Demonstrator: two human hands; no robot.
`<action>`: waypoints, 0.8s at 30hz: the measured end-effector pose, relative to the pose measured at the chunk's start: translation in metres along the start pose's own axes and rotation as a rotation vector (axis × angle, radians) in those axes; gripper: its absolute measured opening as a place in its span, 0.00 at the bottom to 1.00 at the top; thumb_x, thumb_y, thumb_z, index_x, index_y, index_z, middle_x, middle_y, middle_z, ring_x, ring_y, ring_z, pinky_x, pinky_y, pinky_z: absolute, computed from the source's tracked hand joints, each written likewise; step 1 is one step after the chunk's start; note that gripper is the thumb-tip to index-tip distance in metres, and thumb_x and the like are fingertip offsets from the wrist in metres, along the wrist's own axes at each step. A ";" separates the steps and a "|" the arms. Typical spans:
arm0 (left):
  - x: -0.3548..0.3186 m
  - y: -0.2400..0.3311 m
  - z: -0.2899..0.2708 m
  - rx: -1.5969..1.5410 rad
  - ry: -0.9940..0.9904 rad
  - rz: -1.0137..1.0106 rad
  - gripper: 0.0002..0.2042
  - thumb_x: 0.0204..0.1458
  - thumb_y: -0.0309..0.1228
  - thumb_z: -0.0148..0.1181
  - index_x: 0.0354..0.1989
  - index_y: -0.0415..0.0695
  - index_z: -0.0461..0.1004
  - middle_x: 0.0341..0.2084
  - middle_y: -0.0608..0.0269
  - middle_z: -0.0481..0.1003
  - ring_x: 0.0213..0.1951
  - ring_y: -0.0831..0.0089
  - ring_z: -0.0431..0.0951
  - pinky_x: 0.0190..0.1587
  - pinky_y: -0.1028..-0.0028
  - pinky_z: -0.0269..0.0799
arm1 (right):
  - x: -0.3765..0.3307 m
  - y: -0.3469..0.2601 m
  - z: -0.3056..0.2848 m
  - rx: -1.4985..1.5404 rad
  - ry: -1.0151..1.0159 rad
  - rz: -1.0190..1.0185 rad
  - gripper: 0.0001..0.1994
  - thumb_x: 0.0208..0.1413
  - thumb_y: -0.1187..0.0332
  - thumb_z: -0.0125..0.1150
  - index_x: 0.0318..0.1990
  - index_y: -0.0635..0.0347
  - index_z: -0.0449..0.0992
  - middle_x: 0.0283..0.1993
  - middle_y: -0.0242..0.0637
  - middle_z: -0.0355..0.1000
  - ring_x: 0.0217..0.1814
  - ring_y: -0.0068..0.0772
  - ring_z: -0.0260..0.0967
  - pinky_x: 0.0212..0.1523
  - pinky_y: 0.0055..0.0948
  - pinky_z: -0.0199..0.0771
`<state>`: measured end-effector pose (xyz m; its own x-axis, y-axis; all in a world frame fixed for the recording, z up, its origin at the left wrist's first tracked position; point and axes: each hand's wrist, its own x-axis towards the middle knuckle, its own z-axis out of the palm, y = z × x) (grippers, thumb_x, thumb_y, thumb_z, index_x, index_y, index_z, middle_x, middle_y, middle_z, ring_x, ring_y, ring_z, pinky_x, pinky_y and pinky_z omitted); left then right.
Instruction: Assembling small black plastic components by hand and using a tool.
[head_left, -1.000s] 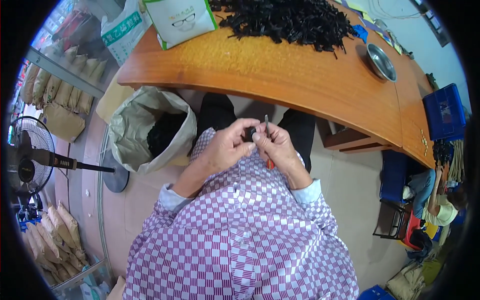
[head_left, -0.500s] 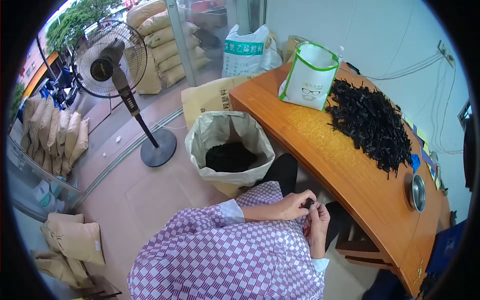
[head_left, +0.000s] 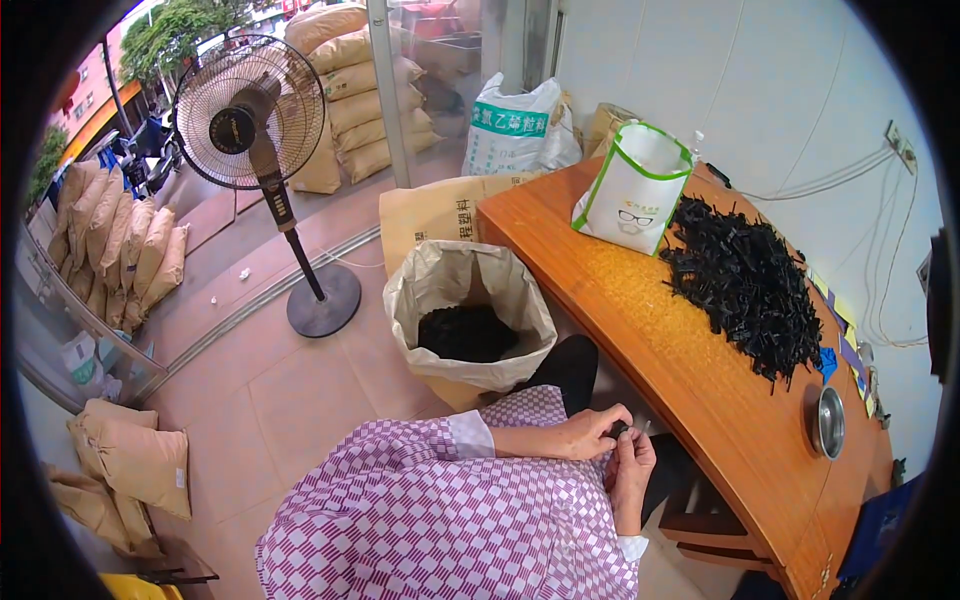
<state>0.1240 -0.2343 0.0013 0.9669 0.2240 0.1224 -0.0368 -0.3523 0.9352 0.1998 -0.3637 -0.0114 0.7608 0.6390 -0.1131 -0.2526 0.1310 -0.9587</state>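
Note:
Over my lap, my left hand (head_left: 588, 433) is closed, its fingertips pinching a small black piece (head_left: 619, 429) that looks like plastic. My right hand (head_left: 630, 468) meets it from the right, thumb and fingers pressed together at the same piece. Fingers cover most of the piece, so its exact shape is hidden. On the wooden table (head_left: 740, 470) to the right lies a large heap of thin black plastic parts (head_left: 745, 285). An open paper sack (head_left: 412, 300) stands on the floor before me, with dark material (head_left: 465, 333) inside.
A white bag with green trim (head_left: 633, 195) and a metal bowl (head_left: 828, 423) stand on the table. A standing fan (head_left: 250, 135) is at the left, its round base (head_left: 325, 300) on the floor. Filled brown sacks (head_left: 130, 240) are stacked by the doorway, others (head_left: 140, 460) at lower left.
The view has shifted slightly, so the surroundings sit a little lower in the picture. Both hands stay together at the black piece, with only slight finger movement.

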 end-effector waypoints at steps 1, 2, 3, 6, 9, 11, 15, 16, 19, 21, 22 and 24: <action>-0.001 0.002 0.001 0.011 0.002 0.001 0.18 0.50 0.22 0.53 0.50 0.44 0.60 0.21 0.52 0.71 0.25 0.62 0.76 0.26 0.67 0.69 | -0.001 0.000 -0.001 0.006 0.001 -0.003 0.06 0.59 0.65 0.57 0.33 0.55 0.70 0.17 0.19 0.60 0.13 0.10 0.49 0.13 0.13 0.45; -0.003 0.004 0.003 0.009 -0.001 0.000 0.18 0.50 0.22 0.53 0.50 0.44 0.60 0.21 0.52 0.71 0.25 0.62 0.76 0.26 0.67 0.69 | -0.003 -0.001 -0.002 0.011 0.006 -0.005 0.06 0.59 0.65 0.57 0.33 0.55 0.70 0.17 0.19 0.60 0.13 0.10 0.48 0.13 0.14 0.45; -0.003 0.006 0.006 -0.003 -0.004 -0.017 0.18 0.49 0.23 0.53 0.49 0.44 0.60 0.21 0.50 0.71 0.26 0.59 0.76 0.28 0.65 0.69 | -0.006 -0.002 -0.004 0.011 0.013 -0.001 0.06 0.59 0.65 0.57 0.33 0.55 0.70 0.17 0.19 0.60 0.13 0.10 0.48 0.13 0.14 0.45; 0.002 0.003 0.006 -0.040 -0.059 -0.067 0.17 0.48 0.24 0.53 0.47 0.45 0.61 0.23 0.46 0.71 0.28 0.52 0.75 0.31 0.62 0.70 | -0.011 -0.003 -0.014 -0.057 0.016 0.085 0.07 0.59 0.67 0.57 0.35 0.61 0.71 0.23 0.20 0.62 0.20 0.11 0.52 0.19 0.14 0.50; 0.006 0.000 0.009 -0.056 0.149 0.190 0.13 0.45 0.23 0.53 0.42 0.43 0.65 0.30 0.48 0.72 0.33 0.52 0.75 0.34 0.63 0.71 | -0.007 -0.012 -0.008 -0.310 0.052 0.005 0.07 0.58 0.68 0.54 0.34 0.63 0.73 0.25 0.23 0.64 0.24 0.12 0.56 0.22 0.15 0.55; 0.009 0.004 -0.008 0.028 0.133 0.194 0.11 0.51 0.20 0.54 0.43 0.41 0.64 0.31 0.64 0.64 0.28 0.79 0.68 0.30 0.76 0.68 | -0.003 -0.034 0.014 -0.222 -0.029 -0.003 0.10 0.62 0.60 0.49 0.36 0.57 0.70 0.16 0.21 0.56 0.12 0.11 0.47 0.11 0.15 0.43; 0.012 0.025 -0.041 -0.324 -0.009 -0.076 0.13 0.54 0.18 0.49 0.47 0.41 0.58 0.32 0.63 0.68 0.29 0.80 0.74 0.27 0.82 0.70 | -0.006 -0.050 0.028 -0.035 -0.169 -0.021 0.12 0.66 0.61 0.39 0.44 0.59 0.65 0.18 0.24 0.56 0.13 0.12 0.46 0.11 0.16 0.41; 0.015 0.023 -0.043 -0.334 -0.029 -0.066 0.13 0.55 0.17 0.48 0.47 0.40 0.57 0.33 0.63 0.68 0.29 0.79 0.75 0.27 0.82 0.71 | -0.005 -0.046 0.026 -0.034 -0.128 0.004 0.12 0.66 0.61 0.39 0.44 0.59 0.65 0.18 0.24 0.56 0.13 0.12 0.46 0.11 0.16 0.41; 0.018 0.013 -0.040 -0.304 -0.094 -0.051 0.12 0.55 0.17 0.47 0.46 0.40 0.58 0.33 0.63 0.68 0.29 0.80 0.75 0.27 0.83 0.71 | -0.006 -0.035 0.019 -0.119 -0.190 -0.005 0.12 0.67 0.62 0.38 0.45 0.60 0.64 0.18 0.24 0.57 0.14 0.12 0.48 0.13 0.15 0.43; 0.017 0.012 -0.037 -0.285 -0.112 -0.037 0.12 0.55 0.17 0.47 0.46 0.40 0.58 0.33 0.63 0.68 0.29 0.80 0.75 0.27 0.83 0.71 | -0.006 -0.036 0.017 -0.169 -0.206 -0.035 0.13 0.67 0.61 0.38 0.45 0.61 0.65 0.19 0.24 0.57 0.15 0.12 0.49 0.14 0.14 0.45; 0.017 0.013 -0.036 -0.267 -0.112 -0.042 0.12 0.55 0.17 0.47 0.46 0.40 0.58 0.33 0.63 0.68 0.29 0.80 0.74 0.27 0.82 0.71 | -0.006 -0.037 0.016 -0.196 -0.222 -0.056 0.13 0.67 0.61 0.38 0.45 0.61 0.65 0.19 0.24 0.58 0.15 0.11 0.50 0.15 0.14 0.45; 0.014 0.014 -0.035 -0.221 -0.109 -0.052 0.11 0.55 0.17 0.47 0.46 0.39 0.58 0.33 0.63 0.68 0.28 0.80 0.74 0.27 0.82 0.71 | -0.007 -0.036 0.016 -0.202 -0.225 -0.039 0.13 0.67 0.61 0.38 0.45 0.61 0.65 0.19 0.24 0.58 0.16 0.11 0.50 0.15 0.13 0.46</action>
<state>0.1285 -0.2039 0.0284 0.9900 0.1329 0.0465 -0.0287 -0.1327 0.9907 0.1940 -0.3614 0.0280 0.6103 0.7914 -0.0359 -0.0846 0.0201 -0.9962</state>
